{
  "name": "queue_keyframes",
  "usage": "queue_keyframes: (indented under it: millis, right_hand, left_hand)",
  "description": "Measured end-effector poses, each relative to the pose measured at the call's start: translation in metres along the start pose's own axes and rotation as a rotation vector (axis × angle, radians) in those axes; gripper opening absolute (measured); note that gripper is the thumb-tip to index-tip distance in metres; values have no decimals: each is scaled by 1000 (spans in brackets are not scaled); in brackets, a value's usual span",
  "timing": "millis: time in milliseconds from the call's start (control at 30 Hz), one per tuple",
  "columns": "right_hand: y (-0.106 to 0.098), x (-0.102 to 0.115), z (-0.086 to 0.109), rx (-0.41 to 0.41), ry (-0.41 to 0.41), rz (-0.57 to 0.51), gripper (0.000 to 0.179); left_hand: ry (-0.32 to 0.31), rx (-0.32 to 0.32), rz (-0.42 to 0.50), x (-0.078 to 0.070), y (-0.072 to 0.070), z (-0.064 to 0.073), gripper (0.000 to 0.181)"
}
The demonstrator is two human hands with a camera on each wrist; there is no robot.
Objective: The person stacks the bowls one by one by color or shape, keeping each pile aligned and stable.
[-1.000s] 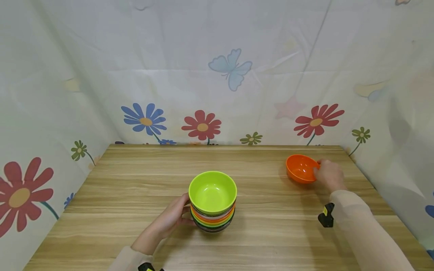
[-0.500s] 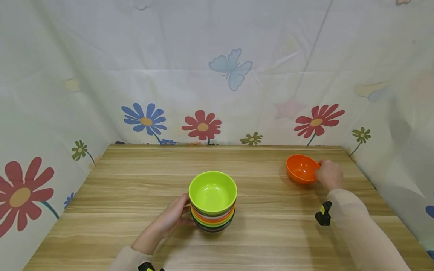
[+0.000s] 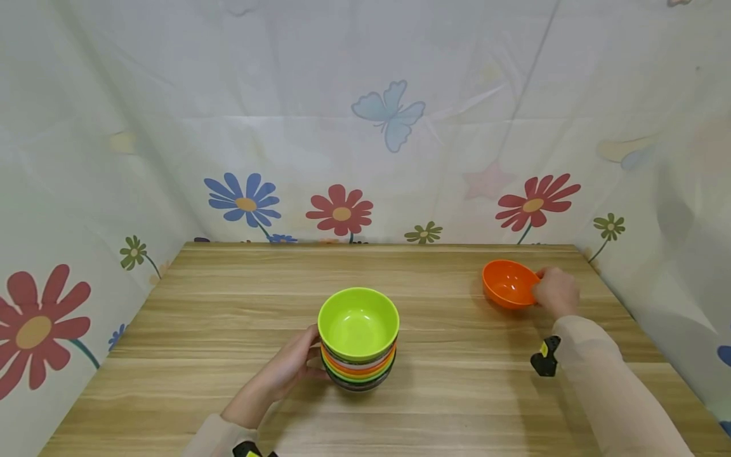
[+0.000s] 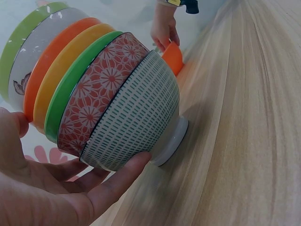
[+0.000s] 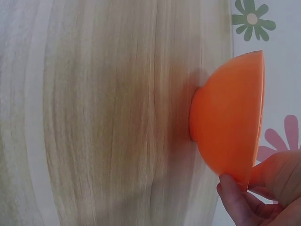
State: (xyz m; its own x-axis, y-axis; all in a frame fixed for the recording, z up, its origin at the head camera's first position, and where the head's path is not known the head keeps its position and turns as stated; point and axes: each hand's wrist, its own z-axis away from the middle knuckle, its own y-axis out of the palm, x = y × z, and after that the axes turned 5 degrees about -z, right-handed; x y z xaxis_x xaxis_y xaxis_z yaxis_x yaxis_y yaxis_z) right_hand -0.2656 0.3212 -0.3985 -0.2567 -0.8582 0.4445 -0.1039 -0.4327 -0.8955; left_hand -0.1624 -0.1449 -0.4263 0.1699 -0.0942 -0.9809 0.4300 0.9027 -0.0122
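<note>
A stack of nested bowls (image 4: 131, 103) stands near the middle of the table, with a lime-green bowl (image 3: 358, 324) on top. Below it come white, orange, yellow and green bowls, then two patterned ones, the lowest on a pale foot. My left hand (image 3: 288, 365) rests against the stack's left side, fingers extended along the lower bowls and a digit near the orange rim. At the far right, my right hand (image 3: 556, 293) pinches the right rim of a single orange bowl (image 3: 507, 284). In the right wrist view that orange bowl (image 5: 230, 120) stands upright, its base at the table.
The wood-grain table (image 3: 228, 285) runs back to a white curtain (image 3: 285, 114) printed with flowers and a butterfly. Curtain also hangs along the left and right sides. A black strap device (image 3: 545, 357) shows on the right wrist.
My right wrist has shifted slightly, and its fingers have settled closer on the orange bowl's rim. The bowls and my left hand stay where they were.
</note>
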Motion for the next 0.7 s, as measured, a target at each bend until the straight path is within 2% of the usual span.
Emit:
queue_keyframes:
  millis: [700]
  right_hand:
    - [3, 4, -2, -19, -37, -2, 34]
  left_hand:
    - [-4, -3, 4, 2, -1, -2, 66]
